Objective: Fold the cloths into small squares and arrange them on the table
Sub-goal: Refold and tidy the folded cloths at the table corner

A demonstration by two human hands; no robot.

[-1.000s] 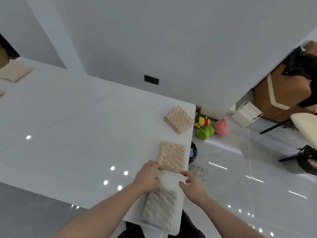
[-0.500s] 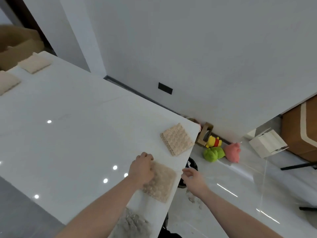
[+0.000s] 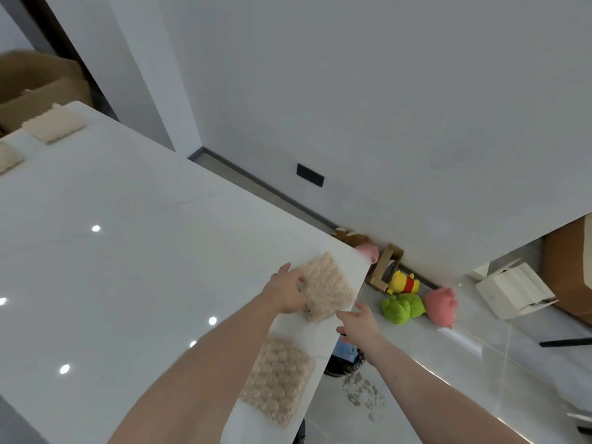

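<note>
A folded beige cloth point(image 3: 330, 286) lies near the far right corner of the white table point(image 3: 128, 251). My left hand point(image 3: 286, 291) rests on its left edge, fingers touching the fabric. My right hand point(image 3: 357, 325) hovers open just past the table's right edge, beside the cloth's near corner, holding nothing. A second folded beige cloth point(image 3: 282, 379) lies closer to me by the right edge, partly hidden under my left forearm. Two more folded cloths sit far left, one point(image 3: 54, 125) near the back edge and one point(image 3: 8, 158) cut off by the frame.
Off the table's right edge, on the floor, are plush toys: yellow point(image 3: 403, 282), green point(image 3: 402, 307), pink point(image 3: 443, 306). A white box point(image 3: 512, 288) and a small cardboard piece point(image 3: 387, 267) lie near the wall. A dark bin point(image 3: 344, 360) stands below the table edge.
My left hand left the nearer cloth and moved forward onto the far cloth by the corner. My right hand followed forward. The view shifted ahead along the table edge.
</note>
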